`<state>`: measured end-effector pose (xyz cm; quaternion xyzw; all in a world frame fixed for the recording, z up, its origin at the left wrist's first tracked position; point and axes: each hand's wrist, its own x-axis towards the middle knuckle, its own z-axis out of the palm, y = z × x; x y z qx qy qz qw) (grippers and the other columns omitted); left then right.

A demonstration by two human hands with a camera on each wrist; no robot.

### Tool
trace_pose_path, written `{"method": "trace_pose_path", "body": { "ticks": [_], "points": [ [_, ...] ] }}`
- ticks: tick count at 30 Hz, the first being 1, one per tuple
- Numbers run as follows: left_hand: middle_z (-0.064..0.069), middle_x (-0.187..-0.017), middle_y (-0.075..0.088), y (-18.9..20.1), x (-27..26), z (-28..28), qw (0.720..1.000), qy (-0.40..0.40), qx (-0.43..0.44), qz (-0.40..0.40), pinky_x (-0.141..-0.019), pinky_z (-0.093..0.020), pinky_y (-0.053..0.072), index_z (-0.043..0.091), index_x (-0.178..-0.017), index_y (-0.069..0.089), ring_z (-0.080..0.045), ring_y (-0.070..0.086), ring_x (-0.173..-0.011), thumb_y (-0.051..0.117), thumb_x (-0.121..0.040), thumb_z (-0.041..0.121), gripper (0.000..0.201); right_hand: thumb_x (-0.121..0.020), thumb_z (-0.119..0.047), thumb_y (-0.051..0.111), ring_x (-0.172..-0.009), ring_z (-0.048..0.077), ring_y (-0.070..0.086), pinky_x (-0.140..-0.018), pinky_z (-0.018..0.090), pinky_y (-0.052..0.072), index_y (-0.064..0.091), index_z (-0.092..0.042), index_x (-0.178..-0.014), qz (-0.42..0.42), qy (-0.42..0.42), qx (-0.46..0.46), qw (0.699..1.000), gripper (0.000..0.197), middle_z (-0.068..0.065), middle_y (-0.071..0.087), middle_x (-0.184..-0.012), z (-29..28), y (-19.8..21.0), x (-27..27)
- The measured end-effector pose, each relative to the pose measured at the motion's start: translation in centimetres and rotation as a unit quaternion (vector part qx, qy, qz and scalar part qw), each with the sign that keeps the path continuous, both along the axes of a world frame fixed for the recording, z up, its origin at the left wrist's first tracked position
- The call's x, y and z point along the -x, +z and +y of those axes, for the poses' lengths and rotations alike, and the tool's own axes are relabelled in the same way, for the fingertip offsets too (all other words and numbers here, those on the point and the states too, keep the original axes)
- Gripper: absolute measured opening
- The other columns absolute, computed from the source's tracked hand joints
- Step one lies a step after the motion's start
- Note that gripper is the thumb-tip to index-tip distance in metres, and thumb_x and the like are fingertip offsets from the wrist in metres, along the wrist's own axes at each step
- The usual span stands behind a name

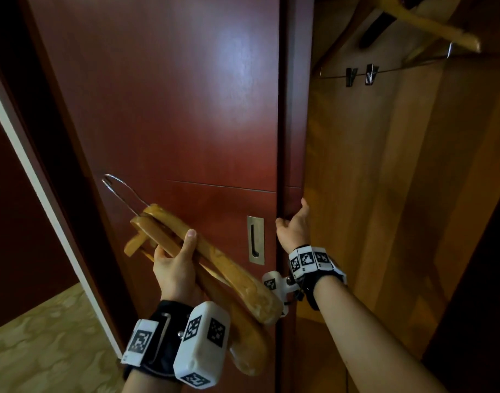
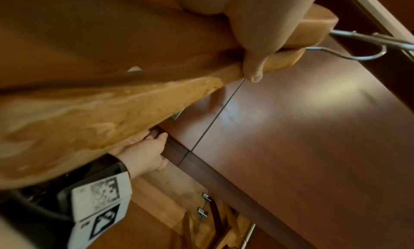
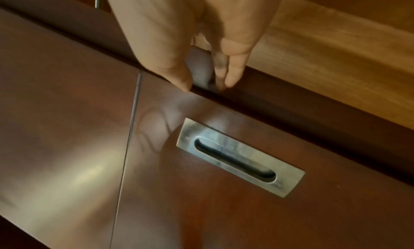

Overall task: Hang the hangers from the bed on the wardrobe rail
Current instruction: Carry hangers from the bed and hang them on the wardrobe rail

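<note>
My left hand (image 1: 176,260) grips a bundle of light wooden hangers (image 1: 214,265) with metal hooks (image 1: 121,191), held slanted in front of the dark red sliding wardrobe door (image 1: 163,103). In the left wrist view the thumb (image 2: 253,65) lies across the hangers (image 2: 100,107). My right hand (image 1: 295,225) holds the door's right edge, thumb on the front face and fingers round the edge (image 3: 210,82). Inside the wardrobe, a wooden hanger (image 1: 430,24) and a clip hanger (image 1: 362,73) hang at the top. The rail itself is out of view.
A recessed metal pull handle (image 1: 255,240) sits in the door just left of my right hand. The wardrobe interior (image 1: 399,194) is light wood. A dark door frame with a white strip (image 1: 39,180) stands at the left over patterned carpet (image 1: 44,341).
</note>
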<state>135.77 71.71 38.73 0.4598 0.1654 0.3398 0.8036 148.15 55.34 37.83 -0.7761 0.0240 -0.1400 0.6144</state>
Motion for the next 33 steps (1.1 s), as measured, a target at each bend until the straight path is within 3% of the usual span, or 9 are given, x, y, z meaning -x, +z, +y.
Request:
{"method": "trace_pose_path", "body": {
  "ticks": [2,4,9,13,19,24,26,30,33],
  "points": [
    [-0.009,-0.085,0.066,-0.1,-0.1,0.3,1.0,0.001,-0.001,0.003,-0.072,-0.039,0.055,0.009,-0.097,0.061,-0.024,0.066,-0.075,0.073,-0.084,0.016,0.019,-0.093,-0.002,0.053,-0.141,0.026,0.029,-0.115,0.035,0.028,0.007,-0.014,-0.152,0.007,0.013,0.006,1.0,0.075,0.011,0.016,-0.157,0.2,0.0,-0.1],
    [-0.011,-0.089,0.068,-0.1,-0.1,0.5,1.0,0.003,-0.003,0.003,-0.074,-0.041,0.056,0.008,-0.1,0.061,-0.027,0.067,-0.079,0.074,-0.083,0.018,0.024,-0.095,-0.002,0.05,-0.143,0.026,0.027,-0.111,0.032,0.029,0.007,-0.014,-0.152,0.01,0.03,0.01,0.999,0.073,0.01,0.013,-0.158,0.4,0.2,-0.1],
    [-0.006,-0.086,0.068,-0.3,0.2,0.8,1.0,0.02,-0.011,-0.008,-0.063,-0.029,0.054,0.006,-0.107,0.061,-0.018,0.067,-0.073,0.074,-0.083,0.018,0.03,-0.095,0.001,0.046,-0.141,0.028,0.03,-0.113,0.036,0.03,0.013,-0.014,-0.151,0.004,0.066,0.029,0.997,0.066,0.01,0.023,-0.157,1.0,0.4,-0.4],
    [-0.005,-0.083,0.067,-0.3,0.4,0.8,1.0,0.017,-0.006,-0.002,-0.065,-0.032,0.055,0.01,-0.098,0.06,-0.018,0.066,-0.071,0.074,-0.083,0.017,0.021,-0.094,-0.002,0.045,-0.139,0.029,0.034,-0.113,0.037,0.029,0.014,-0.012,-0.152,0.002,0.084,0.06,0.995,0.066,0.011,0.031,-0.154,1.6,0.7,-0.4],
    [-0.006,-0.083,0.067,-0.4,1.0,0.4,1.0,0.007,-0.004,0.004,-0.064,-0.031,0.054,0.007,-0.102,0.06,-0.019,0.066,-0.071,0.073,-0.084,0.016,0.024,-0.095,-0.01,0.048,-0.134,0.027,0.041,-0.11,0.037,0.034,0.02,-0.015,-0.151,0.012,0.126,0.095,0.987,0.063,0.008,0.039,-0.149,1.1,1.1,-0.8],
    [-0.005,-0.082,0.067,-0.2,1.6,-0.3,1.0,-0.016,-0.006,0.01,-0.054,-0.025,0.054,0.008,-0.103,0.06,-0.016,0.067,-0.068,0.072,-0.084,0.016,0.023,-0.098,-0.018,0.049,-0.143,0.024,0.027,-0.113,0.034,0.025,0.017,-0.013,-0.152,0.005,0.113,0.093,0.989,0.063,0.008,0.025,-0.156,0.7,1.3,0.7],
    [-0.004,-0.08,0.066,0.1,1.9,-0.4,0.999,-0.03,-0.006,0.011,-0.052,-0.023,0.054,0.008,-0.101,0.06,-0.016,0.066,-0.066,0.071,-0.085,0.016,0.021,-0.097,-0.02,0.05,-0.141,0.025,0.03,-0.11,0.034,0.029,0.022,-0.012,-0.15,-0.002,0.103,0.087,0.991,0.06,0.01,0.028,-0.154,0.6,1.6,1.9],
    [-0.006,-0.08,0.066,0.2,2.8,-0.8,0.998,-0.063,-0.01,0.013,-0.054,-0.028,0.055,0.007,-0.102,0.06,-0.02,0.066,-0.069,0.072,-0.085,0.018,0.024,-0.095,-0.03,0.054,-0.105,0.017,0.053,-0.079,0.022,0.041,0.05,-0.01,-0.124,-0.03,0.104,0.125,0.986,0.035,0.008,0.053,-0.121,-0.3,2.5,6.0],
    [-0.007,-0.078,0.066,0.2,3.5,-1.4,0.995,-0.102,-0.019,0.013,-0.055,-0.03,0.055,0.005,-0.106,0.059,-0.019,0.067,-0.064,0.071,-0.086,0.018,0.027,-0.094,-0.044,0.052,-0.083,0.01,0.056,-0.073,0.023,0.042,0.058,-0.015,-0.098,0.002,0.235,0.151,0.96,0.029,-0.004,0.06,-0.091,-0.8,2.8,10.0]
  ]
}}
